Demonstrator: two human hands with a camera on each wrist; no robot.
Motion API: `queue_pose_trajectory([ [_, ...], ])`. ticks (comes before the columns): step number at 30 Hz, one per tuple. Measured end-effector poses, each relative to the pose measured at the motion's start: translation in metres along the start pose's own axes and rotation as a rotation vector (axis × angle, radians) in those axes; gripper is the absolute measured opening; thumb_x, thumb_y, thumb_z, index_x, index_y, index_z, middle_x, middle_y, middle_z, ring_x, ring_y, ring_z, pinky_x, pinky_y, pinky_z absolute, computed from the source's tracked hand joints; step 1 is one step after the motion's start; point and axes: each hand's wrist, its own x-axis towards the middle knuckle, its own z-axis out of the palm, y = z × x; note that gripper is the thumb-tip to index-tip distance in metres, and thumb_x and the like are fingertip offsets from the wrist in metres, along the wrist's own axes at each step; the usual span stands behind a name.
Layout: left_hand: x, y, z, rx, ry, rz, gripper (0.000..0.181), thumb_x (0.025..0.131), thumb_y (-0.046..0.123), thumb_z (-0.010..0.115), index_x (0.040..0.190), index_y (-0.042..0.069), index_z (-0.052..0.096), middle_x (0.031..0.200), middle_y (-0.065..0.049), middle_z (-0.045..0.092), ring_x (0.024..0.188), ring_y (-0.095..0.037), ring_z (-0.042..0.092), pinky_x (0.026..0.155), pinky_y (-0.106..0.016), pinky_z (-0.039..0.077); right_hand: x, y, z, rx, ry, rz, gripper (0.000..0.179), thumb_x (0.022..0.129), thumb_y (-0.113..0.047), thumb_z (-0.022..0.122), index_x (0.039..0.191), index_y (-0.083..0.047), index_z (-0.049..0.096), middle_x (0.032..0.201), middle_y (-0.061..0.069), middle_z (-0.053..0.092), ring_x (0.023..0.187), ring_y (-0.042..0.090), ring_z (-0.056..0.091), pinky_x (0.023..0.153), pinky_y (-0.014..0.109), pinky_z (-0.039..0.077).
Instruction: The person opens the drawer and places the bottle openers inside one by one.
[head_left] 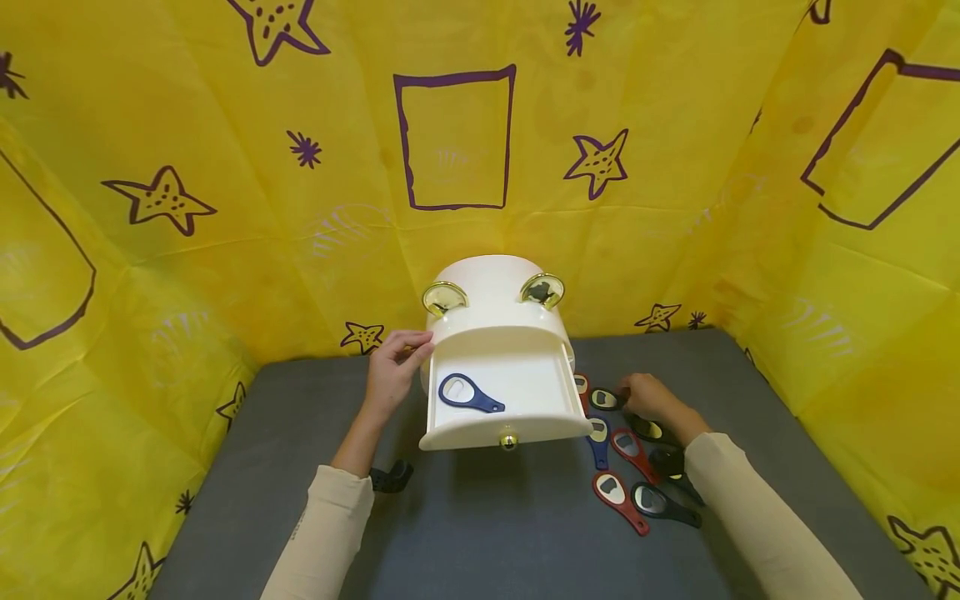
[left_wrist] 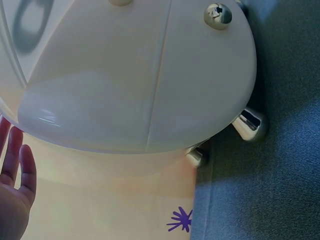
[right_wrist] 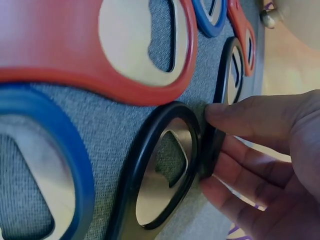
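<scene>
A white rounded cabinet (head_left: pixel 491 287) stands on the table with its upper drawer (head_left: pixel 525 379) pulled out. Inside that drawer lies a blue bottle opener (head_left: pixel 469 393). My left hand (head_left: pixel 393 371) touches the cabinet's left side with its fingertips; the left wrist view shows its fingers fairly straight at the cabinet's edge. To the right of the cabinet, my right hand (head_left: pixel 654 398) pinches the handle of a black bottle opener (right_wrist: pixel 221 80) between thumb and fingers. That opener is low at the table, its metal head (head_left: pixel 604 398) pointing toward the cabinet.
Several other bottle openers lie around the right hand, among them a red one (head_left: pixel 621 502), a blue one (head_left: pixel 598 442) and a black one (head_left: pixel 663 504). A black object (head_left: pixel 392 477) sits by the left forearm. Yellow patterned cloth (head_left: pixel 457 142) hangs behind and beside the grey table (head_left: pixel 495 542).
</scene>
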Motion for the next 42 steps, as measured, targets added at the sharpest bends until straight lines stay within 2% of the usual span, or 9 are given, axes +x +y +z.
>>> queue_pose_trajectory([
  [3, 0.000, 0.000, 0.000, -0.003, 0.003, 0.002, 0.020, 0.085, -0.005, 0.070, 0.102, -0.015, 0.068, 0.105, -0.032, 0.062, 0.092, 0.002, 0.057, 0.078, -0.010, 0.050, -0.001, 0.001, -0.001, 0.002, 0.002, 0.003, 0.020, 0.071, 0.001, 0.072, 0.091, 0.006, 0.070, 0.084, 0.016, 0.069, 0.075, 0.026, 0.061, 0.071, 0.045, 0.053],
  [6, 0.000, 0.000, 0.001, -0.010, 0.007, 0.002, 0.020, 0.084, -0.006, 0.070, 0.101, -0.015, 0.068, 0.105, -0.032, 0.062, 0.093, 0.003, 0.057, 0.078, -0.010, 0.050, -0.002, 0.004, 0.000, 0.006, 0.015, -0.007, 0.016, 0.071, -0.002, 0.075, 0.085, 0.004, 0.069, 0.079, 0.013, 0.067, 0.071, 0.023, 0.059, 0.067, 0.040, 0.051],
  [9, -0.001, 0.001, 0.001, -0.008, 0.010, 0.001, 0.020, 0.084, -0.005, 0.070, 0.102, -0.015, 0.068, 0.105, -0.032, 0.061, 0.093, 0.003, 0.057, 0.078, -0.009, 0.050, -0.002, 0.007, 0.002, 0.026, 0.026, -0.022, 0.013, 0.071, -0.004, 0.077, 0.075, 0.000, 0.065, 0.068, 0.005, 0.059, 0.063, 0.018, 0.050, 0.058, 0.032, 0.043],
  [12, -0.001, 0.001, 0.001, -0.006, 0.015, 0.001, 0.020, 0.084, -0.006, 0.070, 0.102, -0.015, 0.068, 0.105, -0.033, 0.061, 0.093, 0.002, 0.058, 0.079, -0.010, 0.050, -0.002, 0.008, 0.003, 0.061, 0.038, -0.035, 0.018, 0.071, -0.005, 0.077, 0.068, -0.003, 0.059, 0.063, 0.000, 0.049, 0.059, 0.014, 0.042, 0.056, 0.028, 0.035],
  [15, -0.001, 0.001, 0.001, -0.005, 0.017, 0.002, 0.020, 0.084, -0.006, 0.070, 0.101, -0.015, 0.068, 0.105, -0.033, 0.061, 0.093, 0.002, 0.058, 0.079, -0.010, 0.050, -0.003, 0.009, 0.003, 0.091, 0.055, -0.046, 0.018, 0.071, -0.006, 0.076, 0.068, -0.002, 0.059, 0.062, -0.001, 0.049, 0.058, 0.013, 0.042, 0.055, 0.027, 0.034],
  [22, -0.001, 0.001, 0.001, 0.008, 0.018, 0.011, 0.019, 0.084, -0.006, 0.070, 0.101, -0.015, 0.068, 0.105, -0.032, 0.062, 0.093, 0.003, 0.057, 0.079, -0.012, 0.050, -0.006, 0.012, -0.001, 0.184, 0.082, 0.006, 0.014, 0.073, -0.005, 0.074, 0.081, 0.003, 0.066, 0.071, 0.005, 0.060, 0.066, 0.014, 0.049, 0.060, 0.027, 0.041],
  [28, -0.001, 0.000, 0.002, 0.007, 0.018, 0.004, 0.020, 0.084, -0.006, 0.070, 0.101, -0.015, 0.069, 0.104, -0.031, 0.062, 0.092, 0.003, 0.058, 0.079, -0.014, 0.051, -0.006, 0.013, -0.022, 0.221, 0.139, 0.055, 0.027, 0.081, -0.008, 0.073, 0.100, 0.010, 0.068, 0.088, 0.018, 0.069, 0.079, 0.023, 0.061, 0.070, 0.034, 0.052],
  [33, -0.001, 0.000, 0.002, 0.000, 0.019, 0.004, 0.019, 0.083, -0.006, 0.070, 0.101, -0.015, 0.068, 0.105, -0.032, 0.062, 0.093, 0.004, 0.058, 0.079, -0.012, 0.051, -0.007, 0.006, -0.048, 0.228, 0.171, 0.090, 0.032, 0.086, -0.010, 0.069, 0.110, 0.012, 0.065, 0.100, 0.027, 0.068, 0.089, 0.035, 0.065, 0.073, 0.041, 0.055],
  [42, 0.000, 0.000, 0.002, -0.029, 0.017, -0.020, 0.020, 0.084, -0.006, 0.070, 0.102, -0.016, 0.068, 0.107, -0.033, 0.061, 0.093, 0.003, 0.057, 0.078, -0.009, 0.049, -0.009, -0.014, -0.081, 0.207, 0.244, 0.107, 0.037, 0.088, -0.018, 0.069, 0.114, 0.009, 0.064, 0.105, 0.027, 0.068, 0.095, 0.037, 0.064, 0.076, 0.041, 0.055],
])
